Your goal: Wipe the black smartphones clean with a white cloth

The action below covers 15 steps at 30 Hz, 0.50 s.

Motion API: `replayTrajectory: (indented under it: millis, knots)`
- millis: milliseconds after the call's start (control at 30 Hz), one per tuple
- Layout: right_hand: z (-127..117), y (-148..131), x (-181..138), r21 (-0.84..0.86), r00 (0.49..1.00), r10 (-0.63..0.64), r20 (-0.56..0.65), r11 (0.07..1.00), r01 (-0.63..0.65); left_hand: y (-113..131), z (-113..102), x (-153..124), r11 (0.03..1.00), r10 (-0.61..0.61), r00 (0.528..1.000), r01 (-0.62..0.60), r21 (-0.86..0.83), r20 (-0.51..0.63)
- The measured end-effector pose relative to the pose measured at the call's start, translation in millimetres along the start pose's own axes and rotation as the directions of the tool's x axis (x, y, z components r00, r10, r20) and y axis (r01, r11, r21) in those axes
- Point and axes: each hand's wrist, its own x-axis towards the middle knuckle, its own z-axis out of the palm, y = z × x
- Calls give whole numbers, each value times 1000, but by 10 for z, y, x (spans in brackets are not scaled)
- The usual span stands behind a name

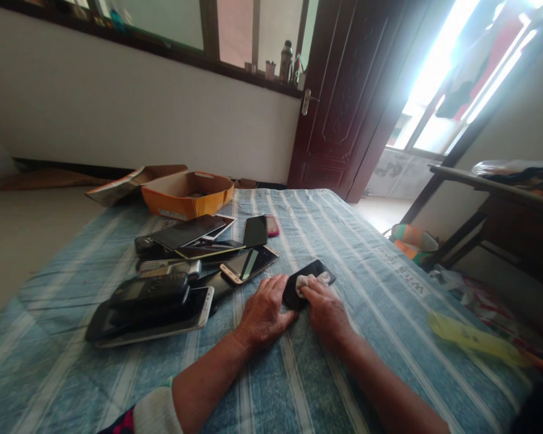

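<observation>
A black smartphone [294, 294] lies on the striped blue cloth, tilted slightly toward the upper right. My left hand [265, 310] grips its left edge, thumb at the near corner and fingers along the side. In my right hand [326, 313] is a crumpled white tissue [304, 282], pressed by the fingertips against the phone's screen. Left of my hands, a gold-framed smartphone [248, 265] rests beside a heap of other phones. A white-edged phone [203, 310] lies under a thick black device [149, 292] in the nearer pile.
An open orange cardboard box [187, 199] stands at the far end of the bed-like surface. A dark smartphone [256, 231] lies beside a pink item [273, 225]. At right are a dark desk [493, 187] and a blurred yellow object [473, 337]. A brown door [339, 96] stands behind.
</observation>
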Motion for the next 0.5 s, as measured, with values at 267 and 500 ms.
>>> replayTrajectory:
  millis: [267, 500]
  knots:
    - [-42, 91, 68, 48, 1000, 4, 17, 999, -5, -35, 14, -4, 1000, 5, 1000, -5, 12, -21]
    - [-49, 340, 355, 15, 985, 170, -16, 985, -170, -19, -4, -9, 1000, -8, 1000, 8, 4, 1]
